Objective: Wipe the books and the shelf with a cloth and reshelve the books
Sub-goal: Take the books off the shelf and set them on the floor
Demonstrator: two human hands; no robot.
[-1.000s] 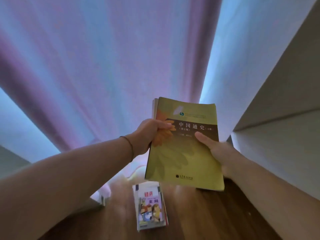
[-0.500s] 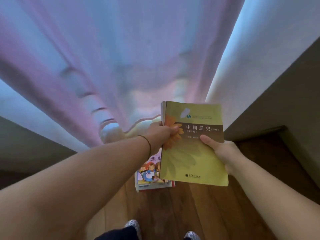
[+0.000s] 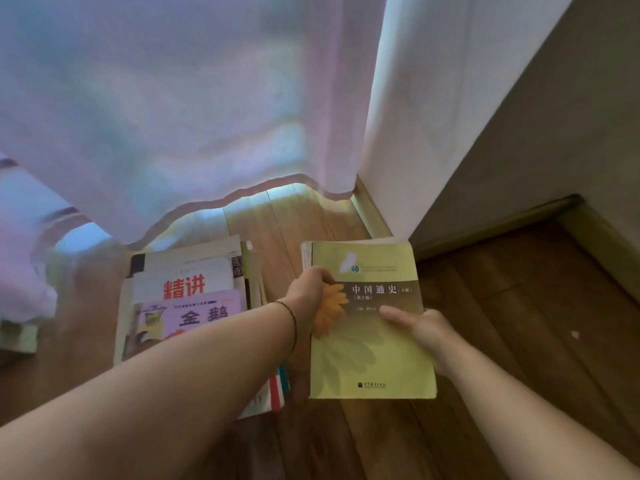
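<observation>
A yellow-green book with a brown title band and an orange flower is held flat, low over the wooden floor. My left hand grips its left edge near the spine. My right hand holds its right side, thumb on the cover. Left of it a stack of books lies on the floor, topped by a pink cover with red characters; my left forearm hides the stack's lower part. No cloth or shelf is in view.
A sheer white curtain hangs to the floor behind the stack. A white wall corner stands at the right, with a baseboard and dark wooden floor beyond it.
The book has come down from chest height to just above the floor, right of the stack. Both hands keep their hold. The view has tilted downward, showing more of the stack.
</observation>
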